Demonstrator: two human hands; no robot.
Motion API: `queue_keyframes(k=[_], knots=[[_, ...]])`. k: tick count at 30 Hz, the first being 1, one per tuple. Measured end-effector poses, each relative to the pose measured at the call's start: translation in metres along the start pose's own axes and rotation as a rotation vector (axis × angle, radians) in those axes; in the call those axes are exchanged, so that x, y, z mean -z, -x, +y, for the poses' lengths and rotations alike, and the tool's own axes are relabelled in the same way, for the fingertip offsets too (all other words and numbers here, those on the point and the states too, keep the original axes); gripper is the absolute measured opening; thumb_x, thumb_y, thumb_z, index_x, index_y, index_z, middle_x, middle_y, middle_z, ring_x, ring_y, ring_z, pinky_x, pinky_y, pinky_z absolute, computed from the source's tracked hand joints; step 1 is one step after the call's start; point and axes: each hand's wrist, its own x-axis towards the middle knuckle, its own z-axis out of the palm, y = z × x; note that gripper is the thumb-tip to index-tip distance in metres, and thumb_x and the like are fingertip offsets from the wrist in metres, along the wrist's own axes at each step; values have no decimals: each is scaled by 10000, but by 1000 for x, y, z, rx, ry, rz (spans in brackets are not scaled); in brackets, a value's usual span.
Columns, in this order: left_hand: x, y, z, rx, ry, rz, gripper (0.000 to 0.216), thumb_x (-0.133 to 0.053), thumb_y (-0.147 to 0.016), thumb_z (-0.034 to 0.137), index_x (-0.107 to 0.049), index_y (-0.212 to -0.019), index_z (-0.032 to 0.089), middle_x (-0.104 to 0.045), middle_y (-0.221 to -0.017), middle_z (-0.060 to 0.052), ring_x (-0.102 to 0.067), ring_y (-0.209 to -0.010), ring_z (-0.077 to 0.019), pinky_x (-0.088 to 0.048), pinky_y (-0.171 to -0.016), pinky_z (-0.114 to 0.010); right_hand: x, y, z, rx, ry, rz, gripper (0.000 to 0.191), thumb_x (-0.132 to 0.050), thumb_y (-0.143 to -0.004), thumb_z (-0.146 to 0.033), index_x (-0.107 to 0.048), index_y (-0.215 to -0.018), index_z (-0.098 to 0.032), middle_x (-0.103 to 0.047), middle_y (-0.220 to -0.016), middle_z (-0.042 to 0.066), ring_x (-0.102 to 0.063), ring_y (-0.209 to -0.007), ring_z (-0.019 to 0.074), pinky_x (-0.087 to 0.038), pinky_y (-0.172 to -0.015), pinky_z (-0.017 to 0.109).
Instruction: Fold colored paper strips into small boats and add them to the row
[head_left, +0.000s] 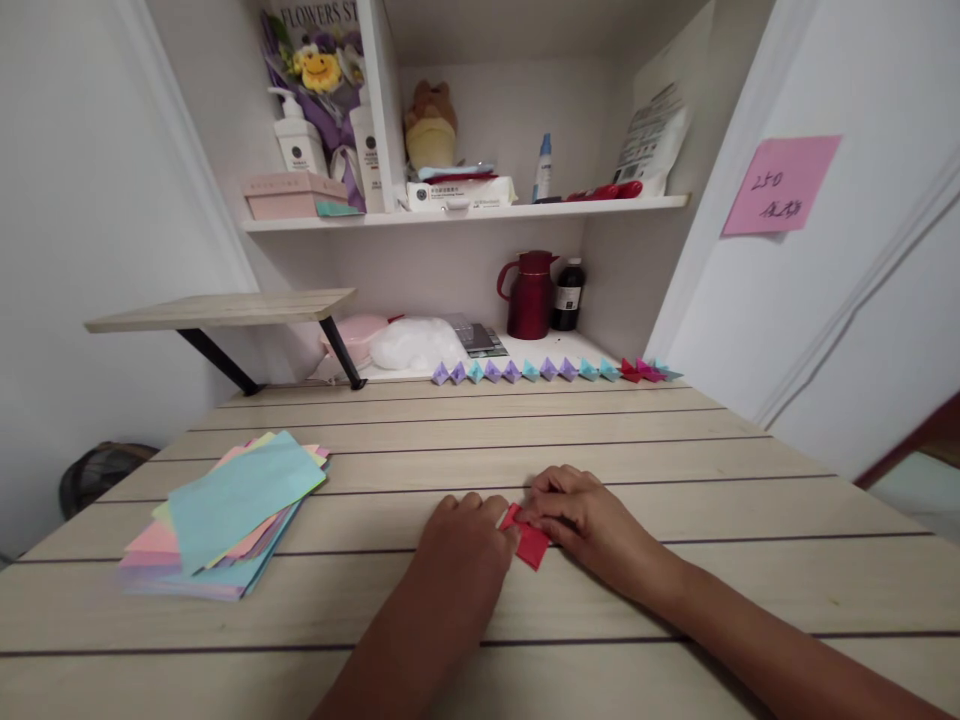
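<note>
A small folded piece of red paper (532, 547) lies on the striped wooden tabletop (675, 600), low in the middle of the head view. My left hand (469, 545) is closed at its left edge, the thumb and fingers pressing on the paper. From the right, my right hand (574, 510) pinches the paper's upper part between thumb and fingers. Both hands partly cover it, so the full shape of the fold is hidden.
A stack of coloured paper sheets (247, 490) sits at the left. Along the table's back edge runs a row of small folded paper pieces (548, 369). Behind stand a raised wooden shelf (225, 308), a red jug (531, 295) and a dark bottle (568, 296).
</note>
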Motion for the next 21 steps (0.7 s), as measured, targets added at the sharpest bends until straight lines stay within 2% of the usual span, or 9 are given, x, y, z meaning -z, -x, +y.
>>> queue_keyframes(k=[5,7,9,11,13,16,18,21], knots=[[-18,11,-11,-60,54,94,318,-477,-874,142,-639,-1129,242,-583,-1285,-97,-551,-1068,-277,-384,-909,-454,5,1,4,-2,20,-62,179,-592,-878,-242,-738,-951,-317,-633,-1019,38,-568,-975,211,-423,-875,392],[-25,24,-16,-54,80,88,393,-511,-866,164,-594,-1224,302,-539,-1357,-87,-524,-1136,-304,-375,-934,-481,8,2,3,1,31,-85,174,-625,-858,-281,-734,-983,-330,-622,-1047,40,-560,-986,219,-410,-896,408],[-30,38,-18,-21,99,71,489,-483,-892,167,-492,-1325,394,-449,-1453,-51,-425,-1277,-332,-356,-971,-520,10,3,0,3,57,-102,206,-666,-825,-331,-727,-1021,-342,-610,-1080,45,-548,-1000,234,-395,-912,426],[-31,51,-16,18,115,40,549,-465,-902,138,-428,-1360,439,-408,-1485,-35,-368,-1337,-332,-326,-1004,-565,12,4,-3,2,81,-114,252,-689,-802,-358,-718,-1052,-349,-604,-1101,48,-541,-1008,245,-387,-917,435],[-28,58,-14,43,139,67,517,-468,-904,126,-481,-1323,427,-451,-1457,-32,-400,-1325,-304,-308,-1030,-574,12,4,-5,0,95,-119,272,-687,-802,-352,-712,-1072,-353,-602,-1109,48,-537,-1014,249,-385,-918,436],[-21,54,-13,61,176,234,331,-482,-908,151,-639,-1145,322,-571,-1341,-47,-522,-1214,-233,-290,-1078,-525,10,4,-6,6,96,-112,287,-671,-811,-338,-701,-1096,-361,-601,-1118,50,-533,-1025,253,-384,-920,436],[-16,44,-13,43,183,327,244,-521,-898,198,-655,-1088,269,-610,-1282,-68,-555,-1163,-222,-302,-1077,-505,10,4,-7,11,90,-109,290,-673,-807,-334,-701,-1094,-361,-601,-1118,51,-534,-1024,253,-384,-920,436],[-10,23,-12,-57,185,291,318,-609,-857,303,-600,-1173,268,-615,-1266,-81,-555,-1151,-244,-336,-1038,-495,13,4,-8,8,80,-126,255,-663,-814,-329,-711,-1063,-359,-602,-1117,47,-537,-1025,251,-382,-923,435]])
